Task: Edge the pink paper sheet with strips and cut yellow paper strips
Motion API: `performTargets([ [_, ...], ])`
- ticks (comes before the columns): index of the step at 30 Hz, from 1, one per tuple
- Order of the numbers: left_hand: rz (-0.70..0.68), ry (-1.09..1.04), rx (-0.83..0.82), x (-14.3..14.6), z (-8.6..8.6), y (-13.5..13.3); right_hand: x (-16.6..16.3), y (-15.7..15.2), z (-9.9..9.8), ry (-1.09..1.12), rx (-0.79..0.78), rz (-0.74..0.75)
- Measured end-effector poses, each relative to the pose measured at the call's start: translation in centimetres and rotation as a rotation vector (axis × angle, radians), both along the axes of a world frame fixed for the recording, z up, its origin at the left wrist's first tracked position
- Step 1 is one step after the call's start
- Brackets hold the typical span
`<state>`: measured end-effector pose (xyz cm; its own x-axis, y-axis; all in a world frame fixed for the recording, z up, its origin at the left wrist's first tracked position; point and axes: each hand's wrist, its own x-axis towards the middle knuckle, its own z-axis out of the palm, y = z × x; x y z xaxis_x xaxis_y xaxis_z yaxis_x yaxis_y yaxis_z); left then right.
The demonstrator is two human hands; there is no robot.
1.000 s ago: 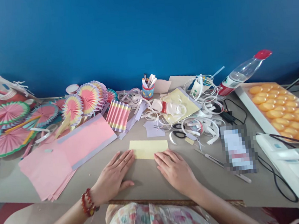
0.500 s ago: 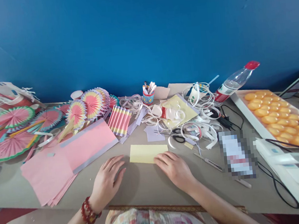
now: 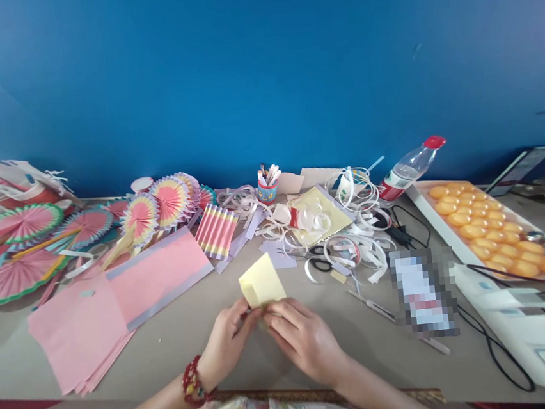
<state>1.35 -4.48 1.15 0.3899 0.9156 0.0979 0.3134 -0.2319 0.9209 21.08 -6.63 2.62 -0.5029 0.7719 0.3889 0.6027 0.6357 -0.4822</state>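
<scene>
Desk (image 3: 179, 332) spreads pale and cluttered in front of you, backed by a blue wall. Across its left half lies a fanned stack of pink sheets (image 3: 82, 326), with finished paper fans (image 3: 26, 247) piled toward the far left corner. Along the right edge sits a white tray of orange rounds (image 3: 491, 228). A tangle of white paper strips (image 3: 357, 238) fills the far middle, and a clear bottle with a red cap (image 3: 408, 169) lies tilted behind it.

The yellow paper (image 3: 262, 281) is in your hands, lifted off the desk above the middle of the near edge. It is a pale, plain yellow piece, matte, with a narrow flap turned over along its left side, so that edge looks doubled and slightly shaded. Its upper corners are crisp. It stands tilted rather than flat. The long axis runs from your fingers up and away toward the far edge, and the free end points at the wall, leaning a little left.

Your left hand (image 3: 228, 344) and right hand (image 3: 305, 339) meet at the paper's lower end. The fingers of both are closed on it, pinching that bottom edge between them, left fingers on the flap side and right fingers just beside them. A red bead bracelet (image 3: 192, 384) circles your left wrist.
</scene>
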Motion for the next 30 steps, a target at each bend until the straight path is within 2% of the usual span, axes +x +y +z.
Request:
performTargets([
  [4, 0.050, 0.417, 0.602, -1.2, 2.5, 1.6, 1.7, -0.2, 1.0, 0.128, 0.121, -0.029],
  [7, 0.092, 0.682, 0.780, -1.2, 3.5, 2.4, 2.6, -0.1, 1.4, 0.130, 0.307, -0.179],
  [9, 0.052, 0.797, 0.795, -0.7, 3.1, 2.6, 2.5, 0.0, 1.4, 0.014, 0.350, -0.257],
  [14, -0.094, 0.936, 0.802, 0.8, 0.6, 2.4, 1.6, 0.4, 0.1, -0.266, 0.264, -0.323],
  [18, -0.157, 0.979, 0.799, 1.1, 0.0, 2.5, 2.0, 0.9, -1.6, -0.293, 0.242, -0.318],
  [21, -0.211, 0.961, 0.789, 0.6, 0.1, 2.6, 3.1, 1.4, -2.6, -0.311, 0.201, -0.243],
  [26, -0.267, 0.893, 0.714, -1.3, -0.5, 2.6, 4.3, 1.5, -3.3, -0.324, 0.139, -0.174],
  [30, -0.283, 0.854, 0.714, -1.8, -1.2, 2.4, 3.8, 1.4, -3.5, -0.306, 0.091, -0.158],
])
